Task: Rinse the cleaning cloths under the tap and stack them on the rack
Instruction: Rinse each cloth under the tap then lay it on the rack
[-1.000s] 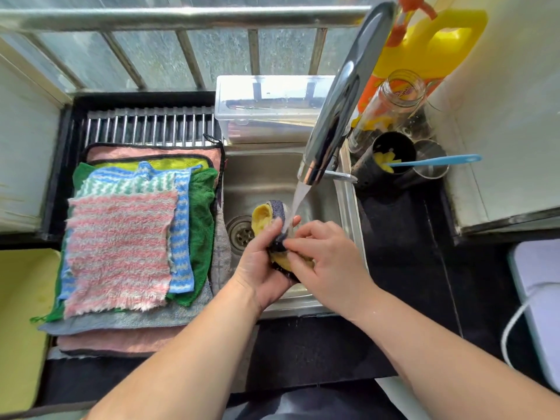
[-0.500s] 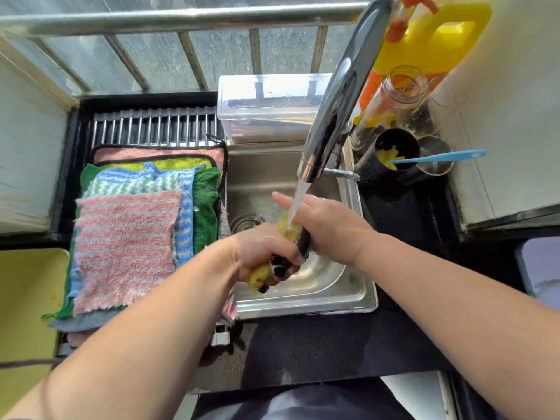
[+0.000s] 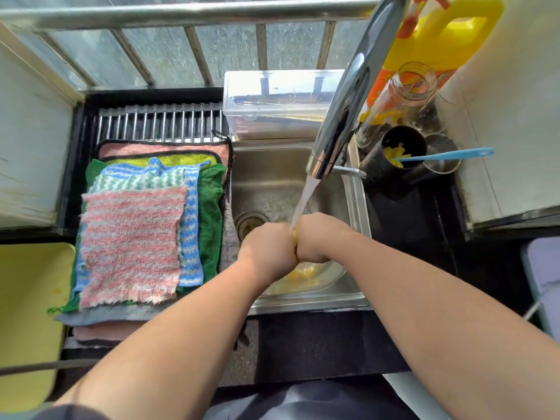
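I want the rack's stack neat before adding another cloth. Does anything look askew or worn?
The top pink striped cloth has ragged, frayed edges and lies crooked. The green cloth under it trails a loose thread at its near left corner, and the grey cloth juts out in front.

Bright daylight came in from twelve o'clock through the frosted window [image 3: 169,47], and glare streaked the chrome tap [image 3: 351,95]. Wide-angle distortion bowed the rail [image 3: 181,13] and the wall [image 3: 515,101] at three o'clock. The forearms [image 3: 169,344] near six o'clock looked slightly blurred.
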